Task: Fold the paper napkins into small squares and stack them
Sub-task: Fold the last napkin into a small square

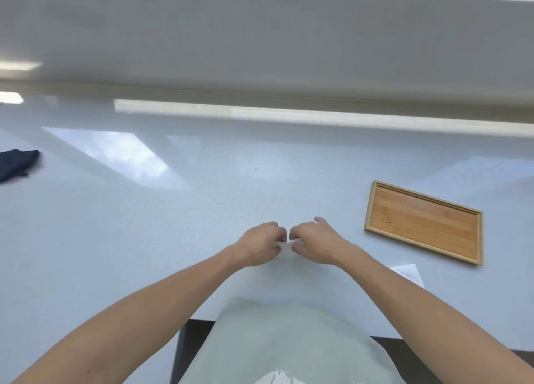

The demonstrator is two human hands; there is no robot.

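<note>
Two hands over white counter point(202, 187). Bamboo tray point(375, 204), bare, right of centre; nearer the right hand point(313, 243). Spare napkin point(411, 272) beside right forearm. Left hand point(260, 245) and right hand, fingers curled, pinch a small white napkin point(284, 246) between them. No legible writing.

Glossy speckled countertop point(202, 187), matt slatted bamboo tray point(375, 204), thin white paper napkin point(284, 249), dark cloth point(16, 164).
</note>
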